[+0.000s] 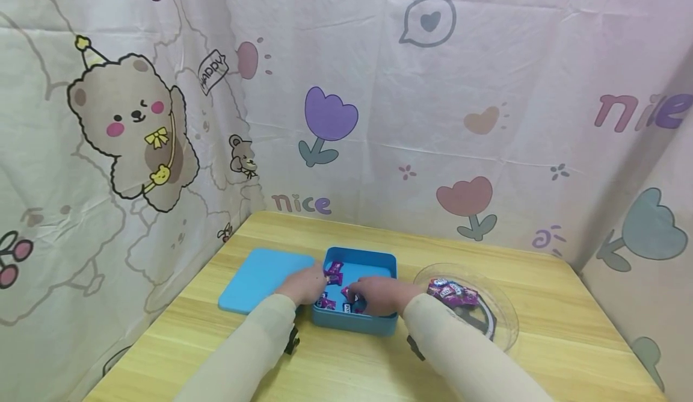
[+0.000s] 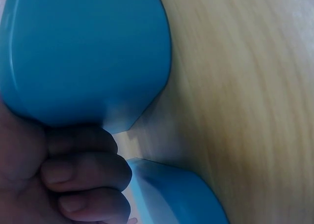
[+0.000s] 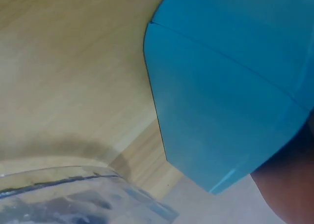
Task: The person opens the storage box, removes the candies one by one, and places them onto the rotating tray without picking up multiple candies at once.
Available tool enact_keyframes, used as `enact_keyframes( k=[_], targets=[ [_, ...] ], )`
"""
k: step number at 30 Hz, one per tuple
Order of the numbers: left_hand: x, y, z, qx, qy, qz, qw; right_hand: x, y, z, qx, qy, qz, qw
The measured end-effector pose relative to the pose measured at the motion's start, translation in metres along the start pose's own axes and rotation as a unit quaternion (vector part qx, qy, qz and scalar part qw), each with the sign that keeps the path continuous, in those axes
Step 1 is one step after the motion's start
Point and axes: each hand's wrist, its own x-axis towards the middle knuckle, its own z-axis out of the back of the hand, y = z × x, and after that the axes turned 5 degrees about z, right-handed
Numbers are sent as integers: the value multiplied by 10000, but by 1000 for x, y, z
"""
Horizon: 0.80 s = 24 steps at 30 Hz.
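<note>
A blue rectangular box, uncovered at the top, holds several purple-wrapped candies, mostly along its left side and front. My left hand is at the box's left rim; in the left wrist view its curled fingers lie close against the outer wall. Over the front right of the box, my right hand reaches inside with bent fingers, pinching down at a candy near the front wall. The fingertips are partly hidden by the hand, and the right wrist view shows mostly the box's outer wall.
Left of the box lies a flat blue lid on the wooden table. A clear round plastic container with more wrapped candies stands at the right, partly behind my right sleeve. Patterned cloth hangs around the table.
</note>
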Motion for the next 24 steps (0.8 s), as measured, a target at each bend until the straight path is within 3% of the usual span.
enact_keyframes(
  k=[7,15,24],
  targets=[
    [1,1,-2,26,-2,3,10000,2,1,-2,-50,34,15,10000],
    [0,2,0,-125,37,86,9999,5,-4,-6,-73,-379,233,9990],
    [-2,0,1,-117,13,-11,9999,2,0,-5,-222,-526,42,9984]
  ],
)
